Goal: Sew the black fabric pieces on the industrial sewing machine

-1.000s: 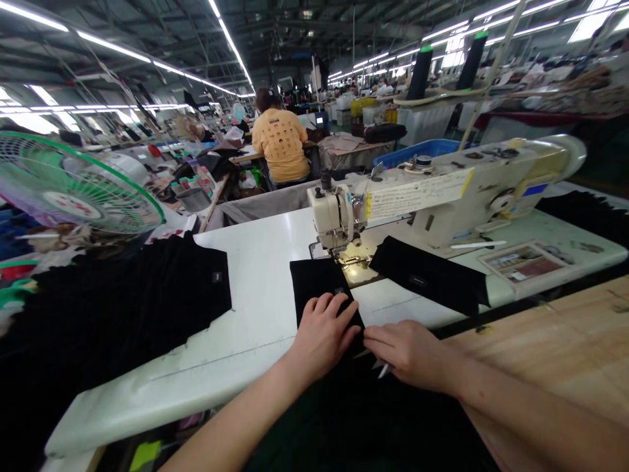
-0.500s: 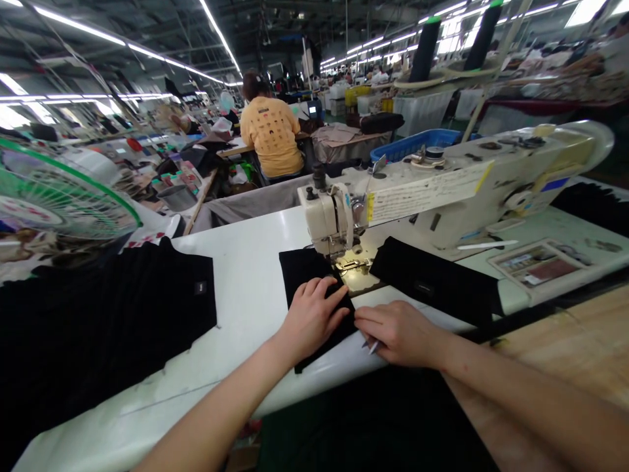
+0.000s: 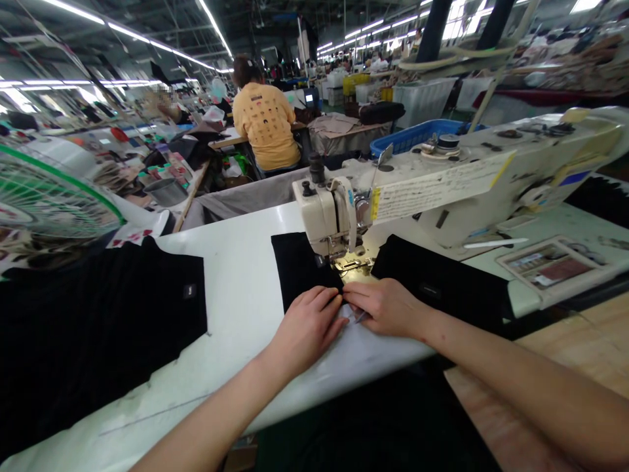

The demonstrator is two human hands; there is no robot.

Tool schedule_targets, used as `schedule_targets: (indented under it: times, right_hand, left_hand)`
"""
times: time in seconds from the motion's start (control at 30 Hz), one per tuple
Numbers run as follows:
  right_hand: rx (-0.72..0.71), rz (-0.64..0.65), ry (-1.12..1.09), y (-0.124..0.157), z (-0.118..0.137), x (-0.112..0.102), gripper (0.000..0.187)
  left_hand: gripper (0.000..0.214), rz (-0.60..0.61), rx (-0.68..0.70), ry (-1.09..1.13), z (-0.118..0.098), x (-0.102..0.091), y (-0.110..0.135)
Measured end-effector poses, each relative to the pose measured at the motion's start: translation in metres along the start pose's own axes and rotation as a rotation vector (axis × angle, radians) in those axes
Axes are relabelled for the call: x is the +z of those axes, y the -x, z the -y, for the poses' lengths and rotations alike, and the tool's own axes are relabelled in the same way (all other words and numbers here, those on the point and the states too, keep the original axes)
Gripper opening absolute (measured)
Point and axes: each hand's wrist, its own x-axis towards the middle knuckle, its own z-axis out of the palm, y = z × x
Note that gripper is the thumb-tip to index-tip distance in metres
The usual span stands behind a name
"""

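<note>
A black fabric piece (image 3: 301, 270) lies on the white table, its far right corner by the presser foot of the sewing machine (image 3: 322, 219). On its near edge my left hand (image 3: 310, 326) is closed, fingers together and bent at the cloth. My right hand (image 3: 388, 307) meets it there, thumb and forefinger pinching the right edge of the piece. A slim pointed metal tool (image 3: 361, 317), perhaps thread snips, pokes out from under the right hand; most of it is hidden. A small dark label (image 3: 320, 261) shows on the fabric near the needle.
Another black piece with a label (image 3: 442, 278) lies right of the needle. A heap of black garments (image 3: 113, 314) covers the table's left side. A green fan (image 3: 54, 193), a blue basket (image 3: 417, 139) and a seated co-worker in yellow (image 3: 265, 124) are beyond.
Both hands have shifted, the right one up and left to the left fingertips. The fabric has moved away from the table's near edge. The left fingers, spread before, are drawn together.
</note>
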Motion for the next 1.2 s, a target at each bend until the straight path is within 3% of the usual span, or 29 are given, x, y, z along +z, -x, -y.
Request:
schedule_targets:
  times: [0.43,0.6,0.9,1.07,1.2]
  right_hand:
    - [0.170,0.004,0.137,-0.033,-0.009,0.000,0.023]
    - [0.216,0.028,0.126,-0.028,-0.001,-0.005,0.022]
    - [0.308,0.047,0.106,0.018,0.041,0.003,0.028]
    - [0.280,-0.013,0.114,0.022,0.042,0.012,0.030]
    - [0.246,-0.050,0.111,0.024,0.039,0.014,0.029]
  left_hand:
    - [0.030,-0.016,0.005,0.038,0.045,-0.002,-0.026]
    - [0.031,-0.029,-0.009,0.028,0.055,-0.001,-0.033]
    - [0.035,-0.077,-0.090,0.000,0.052,0.010,-0.025]
    - [0.056,-0.012,-0.326,-0.074,0.049,0.016,-0.023]
    - [0.064,0.063,-0.404,-0.063,0.040,0.017,-0.021]
